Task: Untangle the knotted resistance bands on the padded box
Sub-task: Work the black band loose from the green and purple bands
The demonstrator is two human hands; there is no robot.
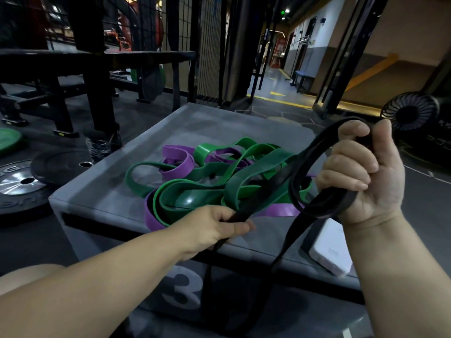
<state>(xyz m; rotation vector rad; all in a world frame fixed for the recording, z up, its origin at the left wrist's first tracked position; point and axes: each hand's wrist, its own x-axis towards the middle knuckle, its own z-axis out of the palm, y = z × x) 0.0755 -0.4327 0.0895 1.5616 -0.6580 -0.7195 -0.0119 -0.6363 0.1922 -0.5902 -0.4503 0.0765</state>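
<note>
Above the near edge of the padded box [195, 123], a black band [324, 209] is gripped in coils by the right hand [358, 174] and pinched taut by the fingers of the left hand [214, 225], seemingly to draw it clear of the green bands [256, 167] and purple bands [175, 154] heaped on the box.
</note>
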